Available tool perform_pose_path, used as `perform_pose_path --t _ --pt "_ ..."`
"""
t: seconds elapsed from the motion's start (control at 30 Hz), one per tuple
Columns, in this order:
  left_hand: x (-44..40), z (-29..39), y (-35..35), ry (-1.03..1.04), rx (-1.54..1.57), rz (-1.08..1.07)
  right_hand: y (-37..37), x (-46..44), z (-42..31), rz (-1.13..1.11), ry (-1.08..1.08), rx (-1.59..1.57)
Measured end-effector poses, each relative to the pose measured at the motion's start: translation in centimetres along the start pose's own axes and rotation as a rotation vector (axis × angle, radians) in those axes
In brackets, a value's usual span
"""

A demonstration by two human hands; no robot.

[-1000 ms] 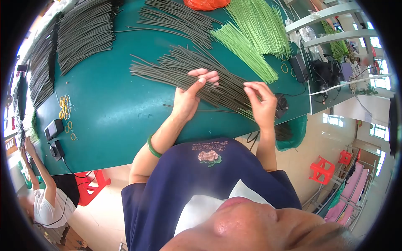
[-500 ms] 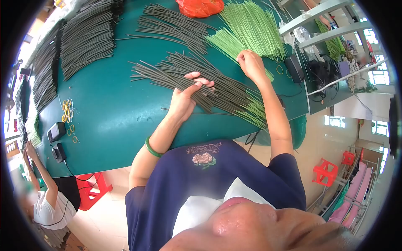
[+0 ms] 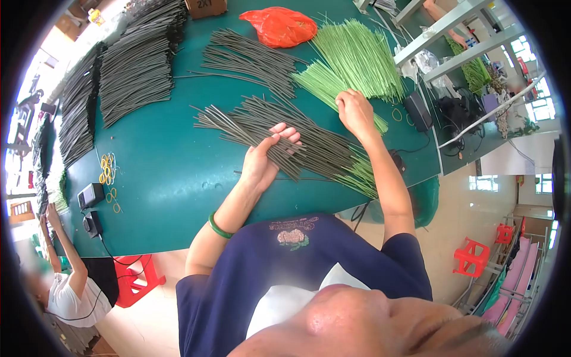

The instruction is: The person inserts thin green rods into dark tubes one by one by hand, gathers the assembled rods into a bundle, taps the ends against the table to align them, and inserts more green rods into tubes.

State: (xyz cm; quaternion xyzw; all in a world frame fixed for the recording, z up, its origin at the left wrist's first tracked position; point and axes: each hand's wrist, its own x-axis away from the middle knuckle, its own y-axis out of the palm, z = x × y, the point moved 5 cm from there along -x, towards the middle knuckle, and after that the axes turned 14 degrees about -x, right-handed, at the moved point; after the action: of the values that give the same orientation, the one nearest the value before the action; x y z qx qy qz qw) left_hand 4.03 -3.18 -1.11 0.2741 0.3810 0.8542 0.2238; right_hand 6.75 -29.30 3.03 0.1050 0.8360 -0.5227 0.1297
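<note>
My left hand [image 3: 264, 157], a green bangle [image 3: 219, 226] below its wrist, is closed round a small bunch of dark stems [image 3: 233, 130]. Under and beside that bunch lies a larger pile of dark stems [image 3: 321, 143], with green-tipped stems [image 3: 360, 174] at its right end. My right hand [image 3: 355, 113] is at the lower part of a light green bundle [image 3: 324, 85], its fingers bent and pinched together. Its fingertips are partly hidden, so any stem between them cannot be made out. A wider light green pile [image 3: 360, 56] spreads just behind.
On the green table [image 3: 160, 196] are more dark stems [image 3: 134, 77], a red bag [image 3: 279, 27], yellow rings [image 3: 107, 169], black adapters [image 3: 91, 195] and another adapter [image 3: 418, 111]. A metal frame [image 3: 443, 35] stands at right. Another person [image 3: 74, 291] works at far left.
My right hand has moved from the green-tipped ends up to the light green bundle and closed there. My left hand keeps its dark stems, now tilted more steeply. The view has shifted slightly.
</note>
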Motion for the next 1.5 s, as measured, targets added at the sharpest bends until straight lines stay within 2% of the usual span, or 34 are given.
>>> perform_pose_path --t 0.07,0.2,0.3,0.4,0.47,0.8,0.9,1.07,1.13,1.23,1.33,1.47,1.5 --pt "-0.2 -0.5 -0.8 0.052 0.039 -0.034 -1.7 0.1 -1.4 0.077 -0.003 -0.089" --pt "0.3 0.4 -0.3 0.094 0.02 0.027 -6.3 2.2 -5.1 0.171 0.086 -0.294" --pt "0.3 0.5 -1.2 0.114 0.026 0.058 -8.3 6.2 -7.9 0.05 0.014 -0.338" --pt "0.3 0.7 -1.6 0.118 0.053 0.07 -7.0 10.1 -8.0 -0.003 0.139 -0.425" --pt "0.4 1.0 -1.2 0.106 0.059 0.064 -6.0 11.5 -7.9 0.01 0.142 -0.434" --pt "1.1 0.9 -0.9 0.12 0.009 0.06 -5.1 11.7 -8.1 0.006 0.178 -0.438" --pt "1.1 0.8 -0.8 0.143 -0.022 0.046 -4.8 11.7 -8.4 -0.038 0.246 -0.477" --pt "1.5 0.3 -0.1 0.146 -0.113 -0.003 -3.8 9.9 -12.0 -0.003 0.062 -0.547" --pt "1.5 0.5 0.0 0.146 -0.119 -0.008 -3.7 9.8 -12.4 -0.011 0.18 -0.692" --pt "1.5 0.9 -0.8 0.185 -0.042 0.045 -4.8 10.5 -10.8 0.041 0.175 -0.596" --pt "1.5 1.1 -0.4 0.179 -0.094 0.014 -3.9 11.1 -9.6 0.04 0.383 -0.768" --pt "2.2 -0.4 0.9 0.006 -0.258 -0.068 -2.4 9.3 -13.1 0.025 0.165 -0.78" --pt "2.2 -0.4 1.0 0.012 -0.23 -0.065 -2.3 9.1 -13.3 0.013 0.178 -0.759"
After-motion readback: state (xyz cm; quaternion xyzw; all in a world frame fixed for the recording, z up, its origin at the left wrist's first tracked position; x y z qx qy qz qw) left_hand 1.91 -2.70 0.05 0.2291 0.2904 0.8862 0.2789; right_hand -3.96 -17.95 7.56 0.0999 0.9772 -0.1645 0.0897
